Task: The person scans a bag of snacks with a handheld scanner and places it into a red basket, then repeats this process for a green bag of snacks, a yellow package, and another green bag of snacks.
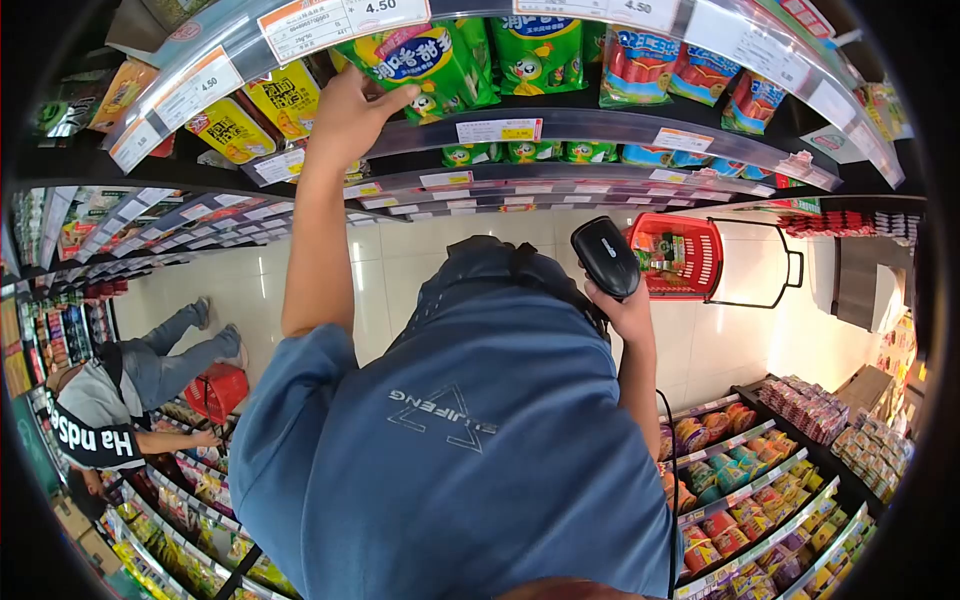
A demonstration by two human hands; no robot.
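Observation:
At the upper shelf, my left hand (352,112) grips a green snack bag (425,70) by its left edge, thumb across the front. More green bags (540,55) stand just right of it, and yellow packs (283,100) lie to its left. Lower down on the right, my right hand (622,305) is wrapped round a black handheld scanner (606,258), whose head points up and to the left. Part of that hand's fingers is hidden behind the scanner.
A red basket (712,262) with goods and a black handle stands on the floor beyond the scanner. Red-and-blue bags (640,65) fill the upper shelf's right. At the left, another person (130,390) is near a second red basket (216,392). Snack shelves (745,490) are at lower right.

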